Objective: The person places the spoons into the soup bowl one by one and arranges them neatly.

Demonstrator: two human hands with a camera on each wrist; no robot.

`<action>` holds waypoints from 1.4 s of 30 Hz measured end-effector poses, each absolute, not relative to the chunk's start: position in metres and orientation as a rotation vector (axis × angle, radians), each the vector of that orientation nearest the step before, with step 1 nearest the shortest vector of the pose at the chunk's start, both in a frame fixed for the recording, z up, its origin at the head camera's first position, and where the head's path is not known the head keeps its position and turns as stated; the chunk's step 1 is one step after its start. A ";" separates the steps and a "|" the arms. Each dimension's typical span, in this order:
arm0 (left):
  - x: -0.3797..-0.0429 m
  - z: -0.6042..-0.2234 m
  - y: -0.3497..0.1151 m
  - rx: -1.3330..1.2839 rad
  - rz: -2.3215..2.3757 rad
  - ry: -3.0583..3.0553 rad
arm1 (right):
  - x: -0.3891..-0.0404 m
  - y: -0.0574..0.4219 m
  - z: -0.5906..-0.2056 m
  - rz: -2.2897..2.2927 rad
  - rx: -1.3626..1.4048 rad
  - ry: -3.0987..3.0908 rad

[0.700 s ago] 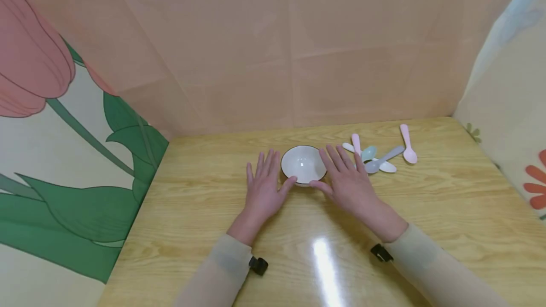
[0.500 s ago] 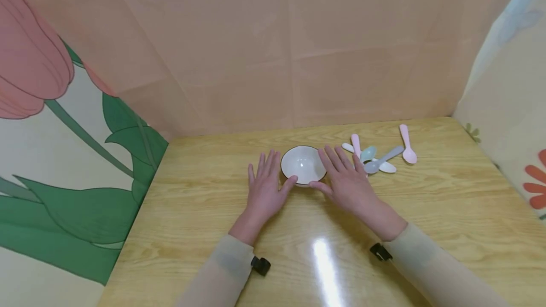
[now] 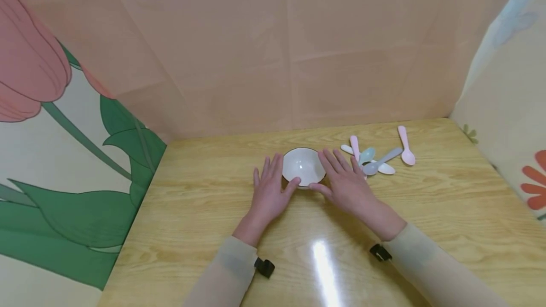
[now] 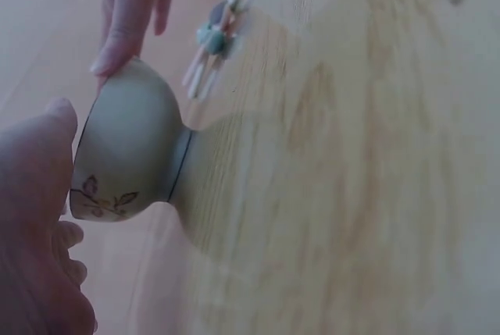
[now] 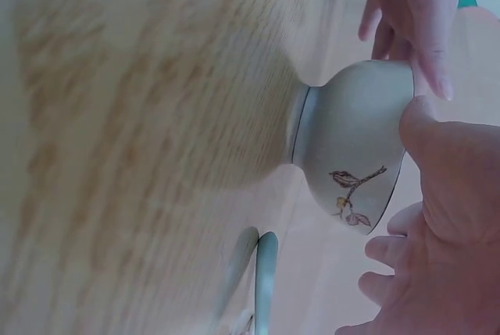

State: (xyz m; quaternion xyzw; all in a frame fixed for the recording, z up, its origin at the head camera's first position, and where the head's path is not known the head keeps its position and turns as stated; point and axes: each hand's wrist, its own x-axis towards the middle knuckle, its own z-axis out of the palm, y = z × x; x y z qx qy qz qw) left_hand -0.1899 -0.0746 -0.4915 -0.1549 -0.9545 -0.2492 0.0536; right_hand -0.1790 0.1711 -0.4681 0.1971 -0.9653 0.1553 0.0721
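A white bowl (image 3: 304, 168) with a dark rim stands upright on the table between my two hands. In the left wrist view the bowl (image 4: 133, 147) shows a brown leafy sprig painted on its outer wall and a narrow foot. My left hand (image 3: 272, 194) lies along the bowl's left side, fingers straight, its thumb at the near rim. On the right side my right hand (image 3: 350, 189) has straight fingers along the rim and its thumb at the front. Both hands are at the bowl's edge; firm contact is hard to tell.
Right of the bowl lies a loose pile of spoons, with a grey spoon (image 3: 382, 161), a teal spoon (image 3: 367, 155) and a white spoon (image 3: 386, 169) among them. A pink spoon (image 3: 406, 146) lies apart. Cloth (image 3: 290, 60) hangs behind the wooden table (image 3: 192, 221).
My left hand has shifted right, closing the gap to the bowl's left side. My right hand has hardly moved. The bowl and spoons stay put; the head view tilts slightly.
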 end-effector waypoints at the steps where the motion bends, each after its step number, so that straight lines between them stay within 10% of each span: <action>1: -0.190 -0.492 -0.075 -0.471 -0.767 -2.904 | -0.180 0.171 -0.469 0.462 0.596 -2.900; 42: -0.195 -0.513 -0.076 -0.420 -1.181 -2.790 | -0.185 0.165 -0.458 0.527 0.630 -2.921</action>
